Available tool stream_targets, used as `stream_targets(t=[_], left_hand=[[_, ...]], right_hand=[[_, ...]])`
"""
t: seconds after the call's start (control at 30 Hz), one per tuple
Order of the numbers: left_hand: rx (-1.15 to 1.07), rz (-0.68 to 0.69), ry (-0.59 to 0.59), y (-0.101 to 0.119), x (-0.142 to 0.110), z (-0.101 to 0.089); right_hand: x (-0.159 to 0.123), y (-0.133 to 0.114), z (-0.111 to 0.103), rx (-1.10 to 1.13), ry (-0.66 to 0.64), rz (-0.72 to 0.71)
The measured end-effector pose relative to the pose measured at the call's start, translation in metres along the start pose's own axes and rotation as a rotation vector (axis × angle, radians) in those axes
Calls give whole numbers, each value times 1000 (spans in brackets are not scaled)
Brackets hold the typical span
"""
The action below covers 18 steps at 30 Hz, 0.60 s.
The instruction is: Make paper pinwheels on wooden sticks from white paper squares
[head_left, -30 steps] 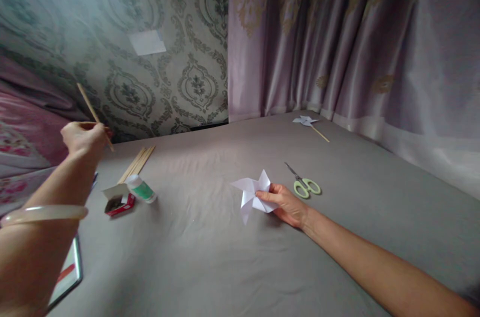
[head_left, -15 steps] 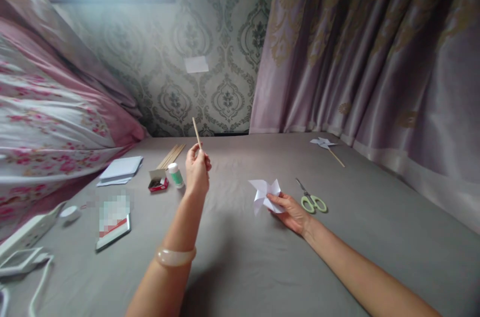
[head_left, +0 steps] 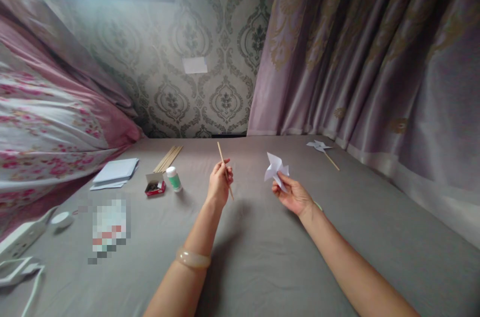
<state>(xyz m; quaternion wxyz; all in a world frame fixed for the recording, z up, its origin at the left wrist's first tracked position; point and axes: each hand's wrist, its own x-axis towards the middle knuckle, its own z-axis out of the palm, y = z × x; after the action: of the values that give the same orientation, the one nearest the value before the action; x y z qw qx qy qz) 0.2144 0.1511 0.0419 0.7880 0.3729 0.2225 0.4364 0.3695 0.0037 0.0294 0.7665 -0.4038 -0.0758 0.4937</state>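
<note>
My left hand (head_left: 220, 183) is closed around a thin wooden stick (head_left: 221, 151), which leans a little and pokes out above and below the fingers. A white paper pinwheel (head_left: 275, 168) with folded blades is pinched in my right hand (head_left: 294, 194). Stick and pinwheel are apart, with a gap between the two hands. Behind my right wrist, a sliver of the pale green scissors (head_left: 318, 206) shows; the rest is hidden. Farther back on the right lies another white pinwheel (head_left: 318, 146) fixed to a wooden stick (head_left: 332, 161).
On the grey surface (head_left: 240, 277), left of my hands, are a glue bottle (head_left: 174, 180), an open red box (head_left: 155, 188) of small dark items, several wooden sticks (head_left: 168, 158) and a paper stack (head_left: 114, 172). A power strip (head_left: 22, 232) sits at far left.
My left hand has moved right and turned, so more of the stick shows. My right hand has lifted the pinwheel slightly up and right, and my wrist now covers most of the scissors.
</note>
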Motion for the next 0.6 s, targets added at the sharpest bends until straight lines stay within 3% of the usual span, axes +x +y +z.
stream_targets(t=[0.13, 0.23, 0.37, 0.47, 0.6], left_hand=[[4, 47, -47, -10, 0, 11], [2, 49, -93, -15, 0, 19], [27, 18, -73, -13, 1, 23], [41, 28, -73, -6, 3, 24], [77, 49, -94, 5, -1, 28]], right_hand=[[12, -20, 34, 208, -168, -55], [16, -25, 62, 230, -318, -110], [19, -21, 90, 300, -357, -83], [23, -13, 98, 357, -339, -25], [30, -1, 94, 317, -399, -6]])
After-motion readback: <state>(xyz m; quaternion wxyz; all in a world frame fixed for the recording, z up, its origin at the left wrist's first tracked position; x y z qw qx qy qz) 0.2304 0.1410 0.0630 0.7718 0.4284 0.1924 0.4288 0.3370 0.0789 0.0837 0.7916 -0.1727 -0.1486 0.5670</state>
